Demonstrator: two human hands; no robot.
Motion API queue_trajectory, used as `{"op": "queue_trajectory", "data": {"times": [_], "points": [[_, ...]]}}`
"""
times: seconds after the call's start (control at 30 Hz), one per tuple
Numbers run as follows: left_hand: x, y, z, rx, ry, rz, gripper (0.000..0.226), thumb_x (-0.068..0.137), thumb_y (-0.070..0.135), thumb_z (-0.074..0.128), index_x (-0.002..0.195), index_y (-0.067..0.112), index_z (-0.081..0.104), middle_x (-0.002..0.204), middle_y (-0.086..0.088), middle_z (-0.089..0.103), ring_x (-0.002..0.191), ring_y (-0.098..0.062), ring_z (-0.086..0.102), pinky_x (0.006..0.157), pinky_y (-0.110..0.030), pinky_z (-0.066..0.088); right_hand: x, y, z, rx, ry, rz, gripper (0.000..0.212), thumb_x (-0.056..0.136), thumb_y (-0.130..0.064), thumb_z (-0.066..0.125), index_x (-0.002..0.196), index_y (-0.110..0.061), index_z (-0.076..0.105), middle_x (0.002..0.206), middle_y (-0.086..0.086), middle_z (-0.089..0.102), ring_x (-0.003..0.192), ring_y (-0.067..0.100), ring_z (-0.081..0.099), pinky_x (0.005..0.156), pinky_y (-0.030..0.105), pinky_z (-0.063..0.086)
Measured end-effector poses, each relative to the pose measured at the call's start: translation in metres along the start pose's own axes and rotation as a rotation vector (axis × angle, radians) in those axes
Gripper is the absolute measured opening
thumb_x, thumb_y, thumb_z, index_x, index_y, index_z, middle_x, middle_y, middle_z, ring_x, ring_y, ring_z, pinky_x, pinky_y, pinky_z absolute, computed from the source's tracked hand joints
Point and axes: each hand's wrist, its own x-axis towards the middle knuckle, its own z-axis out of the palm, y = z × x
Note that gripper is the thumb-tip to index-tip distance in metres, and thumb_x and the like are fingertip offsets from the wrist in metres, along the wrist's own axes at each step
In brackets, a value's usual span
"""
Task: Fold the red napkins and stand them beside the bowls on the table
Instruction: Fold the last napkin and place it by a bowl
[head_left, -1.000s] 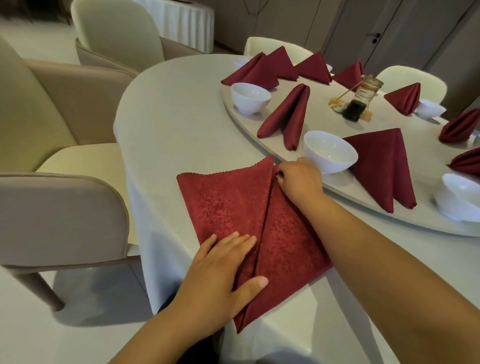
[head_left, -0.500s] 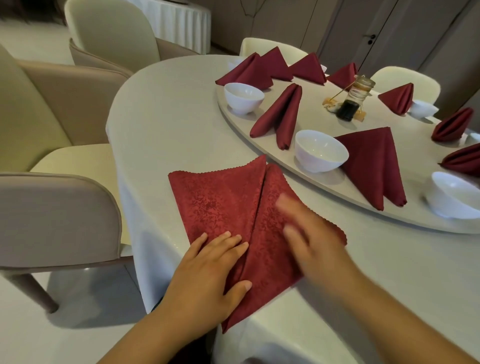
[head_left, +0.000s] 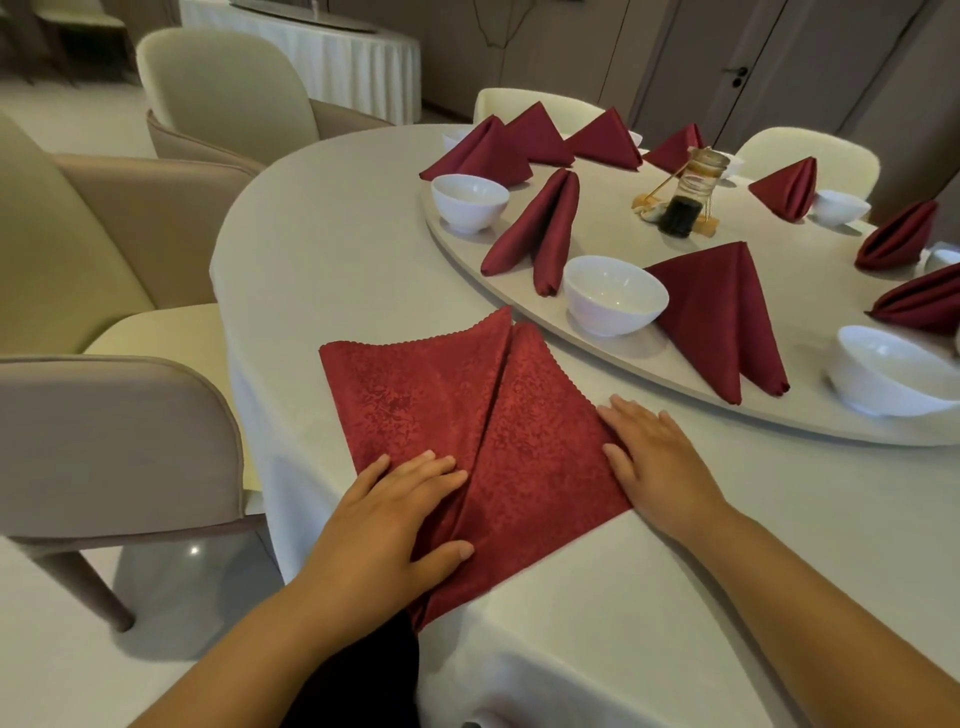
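Head view: a red napkin, partly folded with two flaps meeting along a central crease, lies flat on the white tablecloth at the near edge of the round table, its lower point hanging over the edge. Left hand rests flat on the left flap, fingers straight, grasping nothing. Right hand lies flat at the napkin's right corner, fingers extended, likewise released. Beyond, on the raised turntable, folded napkins stand beside white bowls.
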Motion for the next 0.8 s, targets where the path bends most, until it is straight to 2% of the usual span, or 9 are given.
{"op": "queue_trajectory", "data": {"times": [0.07,0.17,0.23,0.33,0.4,0.5,0.6,0.67,0.8], "points": [[0.0,0.0,0.0,0.006,-0.017,0.004,0.057,0.09,0.064,0.016,0.12,0.026,0.045,0.119,0.002,0.063,0.12,-0.01,0.038,0.103,-0.017,0.012,-0.001,0.003,-0.001,0.047,0.103,0.024,0.042,0.097,-0.018,0.041,0.138,-0.012,0.038,0.148,0.006,0.031,0.138,0.019,0.026,0.108,0.019,0.0],[-0.001,0.0,0.001,-0.062,-0.024,0.036,0.058,0.09,0.066,0.018,0.123,0.026,0.043,0.124,0.001,0.06,0.122,-0.008,0.036,0.104,-0.016,0.011,-0.01,0.004,-0.001,0.165,0.268,0.097,0.035,0.09,-0.005,0.053,0.125,-0.003,0.054,0.136,0.013,0.048,0.127,0.028,0.044,0.108,0.025,0.012],[-0.004,-0.002,-0.002,-0.225,0.018,0.061,0.052,0.092,0.063,0.021,0.128,0.031,0.04,0.135,0.014,0.048,0.129,0.002,0.028,0.107,-0.014,0.009,-0.019,0.0,-0.004,0.203,0.355,0.038,0.03,0.087,-0.008,0.055,0.117,-0.005,0.061,0.127,0.012,0.056,0.117,0.028,0.053,0.107,0.028,0.022],[-0.013,-0.016,-0.012,-0.354,0.032,0.109,0.04,0.094,0.059,0.026,0.131,0.048,0.035,0.142,0.033,0.026,0.133,0.008,0.022,0.11,-0.012,0.007,-0.037,-0.01,-0.012,0.2,0.335,-0.266,0.034,0.079,-0.028,0.049,0.111,-0.019,0.057,0.118,0.003,0.06,0.109,0.015,0.055,0.107,0.024,0.026],[-0.022,-0.029,-0.021,-0.323,0.004,0.15,0.042,0.092,0.045,0.04,0.133,0.049,0.035,0.143,0.026,0.031,0.134,0.003,0.027,0.111,-0.014,0.013,-0.048,-0.017,-0.012,0.113,0.235,-0.441,0.037,0.077,-0.032,0.049,0.113,-0.023,0.05,0.119,-0.003,0.058,0.11,0.008,0.05,0.107,0.024,0.022],[-0.021,-0.044,-0.034,-0.115,-0.012,0.22,0.055,0.078,0.027,0.047,0.131,0.04,0.04,0.14,0.022,0.037,0.134,0.006,0.024,0.111,-0.015,0.015,-0.053,-0.029,-0.009,-0.018,0.193,-0.573,0.035,0.077,-0.031,0.049,0.109,-0.022,0.057,0.113,-0.002,0.066,0.106,0.009,0.058,0.102,0.025,0.033],[-0.009,-0.041,-0.037,0.044,-0.028,0.298,0.04,0.084,0.031,0.043,0.124,0.025,0.046,0.128,0.004,0.055,0.128,-0.002,0.036,0.109,-0.021,0.016,-0.047,-0.041,-0.007,-0.053,0.266,-0.629,0.028,0.075,-0.026,0.056,0.096,-0.017,0.072,0.102,-0.002,0.07,0.094,0.011,0.066,0.093,0.027,0.043],[-0.005,-0.036,-0.035,0.064,-0.035,0.335,0.044,0.078,0.026,0.044,0.122,0.022,0.047,0.122,-0.001,0.06,0.12,-0.01,0.044,0.109,-0.024,0.018,-0.042,-0.047,-0.004,-0.083,0.303,-0.646,0.024,0.069,-0.021,0.072,0.092,-0.016,0.073,0.097,-0.003,0.072,0.09,0.012,0.068,0.089,0.033,0.046],[0.003,-0.037,-0.034,0.081,0.004,0.357,0.045,0.074,0.024,0.045,0.119,0.022,0.048,0.113,-0.003,0.066,0.112,-0.011,0.047,0.106,-0.023,0.023,-0.035,-0.055,0.002,-0.075,0.26,-0.594,0.042,0.047,-0.018,0.089,0.086,-0.016,0.074,0.088,-0.004,0.073,0.083,0.01,0.069,0.082,0.034,0.052]]}}
